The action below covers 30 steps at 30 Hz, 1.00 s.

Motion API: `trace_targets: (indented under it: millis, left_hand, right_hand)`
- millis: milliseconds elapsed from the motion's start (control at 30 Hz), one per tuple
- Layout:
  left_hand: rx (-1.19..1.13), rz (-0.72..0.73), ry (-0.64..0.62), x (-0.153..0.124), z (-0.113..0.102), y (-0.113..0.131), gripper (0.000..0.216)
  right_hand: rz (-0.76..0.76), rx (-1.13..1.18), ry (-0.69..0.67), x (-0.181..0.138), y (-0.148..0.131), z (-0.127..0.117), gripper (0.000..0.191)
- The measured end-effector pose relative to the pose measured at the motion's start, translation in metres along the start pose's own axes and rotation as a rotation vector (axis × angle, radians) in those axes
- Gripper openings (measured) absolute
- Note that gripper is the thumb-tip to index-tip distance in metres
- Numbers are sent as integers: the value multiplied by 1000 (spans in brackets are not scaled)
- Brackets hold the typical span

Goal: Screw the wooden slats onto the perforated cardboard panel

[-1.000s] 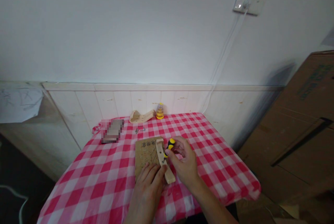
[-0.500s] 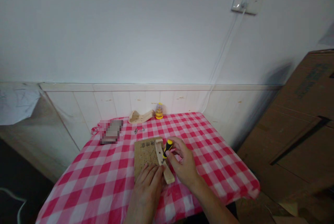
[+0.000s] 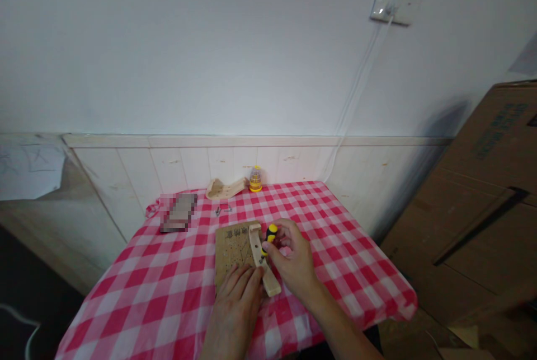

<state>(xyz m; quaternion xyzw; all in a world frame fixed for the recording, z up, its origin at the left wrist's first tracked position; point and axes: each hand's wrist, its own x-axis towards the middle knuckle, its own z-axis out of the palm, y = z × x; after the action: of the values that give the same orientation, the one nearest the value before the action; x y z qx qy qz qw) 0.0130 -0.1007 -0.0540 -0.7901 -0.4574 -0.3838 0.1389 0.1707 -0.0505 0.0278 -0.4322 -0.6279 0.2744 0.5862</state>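
A brown perforated board (image 3: pixel 232 247) lies on the red-and-white checked tablecloth (image 3: pixel 168 287). Across its right side rests a pale wooden strip (image 3: pixel 260 259) with holes in it. My left hand (image 3: pixel 241 293) lies flat with fingers stretched out, pressing on the board and the near end of the strip. My right hand (image 3: pixel 291 259) is closed around a small yellow-and-black screwdriver (image 3: pixel 268 238), whose tip points down at the strip.
At the table's far edge lie another curved wooden piece (image 3: pixel 224 187), a small yellow-capped jar (image 3: pixel 255 178), a small metal part (image 3: pixel 224 209) and a blurred grey object (image 3: pixel 178 211). A large cardboard box (image 3: pixel 482 192) stands on the right. A white cable hangs from a wall socket (image 3: pixel 392 4).
The hands stay in place on the strip; the right hand's fingers shift slightly around the screwdriver handle. The view has drifted a little.
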Motion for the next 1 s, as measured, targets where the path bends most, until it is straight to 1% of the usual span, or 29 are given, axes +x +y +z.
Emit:
trace_targets:
  millis: [133,267,467,633,767,1000]
  left_hand:
    - [9,3,-9,1,-1,1,36]
    - [19,8,-25,0,-1,0,35]
    - [26,2,-54,-2,2,-1,35]
    - [42,9,-55,-3,2,-2,35]
    - [37,4,-73,-2,0,-1,36]
    - [20,-4,-47,-2,2,0,36]
  right_hand:
    - [23,-1,8,0,0,2,32]
    - [11,-6,7,1,1,4,32]
    - [-23,2,121,13,4,1,28]
    - [30,37,59,21,11,8,34]
    - [49,40,44,22,16,13,34]
    - [56,31,27,25,19,14,34]
